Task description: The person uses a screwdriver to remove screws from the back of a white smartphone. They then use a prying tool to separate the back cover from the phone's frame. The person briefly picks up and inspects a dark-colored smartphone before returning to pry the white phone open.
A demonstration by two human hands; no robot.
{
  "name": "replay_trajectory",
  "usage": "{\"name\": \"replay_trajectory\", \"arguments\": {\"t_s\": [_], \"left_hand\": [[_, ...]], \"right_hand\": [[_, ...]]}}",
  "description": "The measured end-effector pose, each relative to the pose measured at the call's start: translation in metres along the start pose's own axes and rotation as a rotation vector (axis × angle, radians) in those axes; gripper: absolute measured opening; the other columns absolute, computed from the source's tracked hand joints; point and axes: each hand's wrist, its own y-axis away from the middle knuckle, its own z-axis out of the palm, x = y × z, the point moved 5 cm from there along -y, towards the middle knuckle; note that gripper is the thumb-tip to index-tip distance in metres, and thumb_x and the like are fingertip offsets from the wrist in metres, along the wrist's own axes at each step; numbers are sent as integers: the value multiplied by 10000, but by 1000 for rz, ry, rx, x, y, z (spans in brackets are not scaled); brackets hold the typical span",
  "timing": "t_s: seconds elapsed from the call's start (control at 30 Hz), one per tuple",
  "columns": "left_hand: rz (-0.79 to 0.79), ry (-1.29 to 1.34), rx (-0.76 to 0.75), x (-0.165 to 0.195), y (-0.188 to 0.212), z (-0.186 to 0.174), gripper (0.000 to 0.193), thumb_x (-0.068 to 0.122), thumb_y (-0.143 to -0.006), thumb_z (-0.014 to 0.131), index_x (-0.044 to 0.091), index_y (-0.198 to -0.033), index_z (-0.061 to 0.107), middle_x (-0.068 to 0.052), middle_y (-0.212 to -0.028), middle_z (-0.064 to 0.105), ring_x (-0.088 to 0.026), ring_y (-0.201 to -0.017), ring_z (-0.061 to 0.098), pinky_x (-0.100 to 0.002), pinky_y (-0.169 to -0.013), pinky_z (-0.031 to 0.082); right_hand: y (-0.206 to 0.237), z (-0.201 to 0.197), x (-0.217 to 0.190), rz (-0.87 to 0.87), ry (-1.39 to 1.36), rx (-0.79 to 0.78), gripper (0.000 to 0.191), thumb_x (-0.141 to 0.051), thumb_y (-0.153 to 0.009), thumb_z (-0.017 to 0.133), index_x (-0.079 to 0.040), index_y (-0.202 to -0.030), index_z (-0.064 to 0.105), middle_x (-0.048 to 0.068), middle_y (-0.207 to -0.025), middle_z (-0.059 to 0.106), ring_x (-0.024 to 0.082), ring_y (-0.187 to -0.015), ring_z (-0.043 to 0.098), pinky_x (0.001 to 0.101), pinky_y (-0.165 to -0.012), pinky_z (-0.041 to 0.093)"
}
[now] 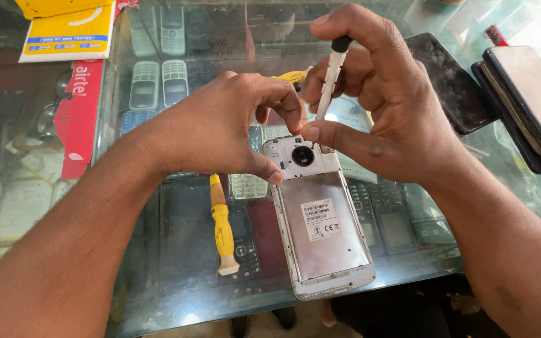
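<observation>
A smartphone [320, 231] with its back cover off lies on the glass counter, silver inner plate and round camera facing up. My left hand [220, 125] pinches its top left corner with thumb and fingers. My right hand [377, 100] holds a thin white screwdriver [330, 78] with a black cap upright, index finger on the cap. The screwdriver's tip meets the phone's top edge near the camera.
A yellow screwdriver [222, 225] lies on the glass left of the phone. Dark phones [452, 81] and a stacked pair [530, 100] sit at the right. Old keypad phones [158, 81] show under the glass. A yellow packet [67, 31] and red card [79, 112] lie at the left.
</observation>
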Motion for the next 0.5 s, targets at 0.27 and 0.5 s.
{"name": "replay_trajectory", "arguments": {"t_s": [0.27,0.5], "left_hand": [[25,21,0,-2,1,1,608,208,-450,1004,116,-981,723,42,-981,769,-174,-862,651,-357,-746,556],[21,35,1,2,0,0,609,221,-447,1013,114,-971,721,46,-982,774,-170,-865,648,-355,-746,559]], "right_hand": [[-2,-1,-4,-7,65,11,743,-82,-979,885,-125,-1496,352,88,-974,744,116,-924,761,231,-746,594],[6,-5,6,64,-204,-45,673,24,-1074,755,-79,-1555,296,117,-1123,777,155,-1131,796,285,-959,689]]}}
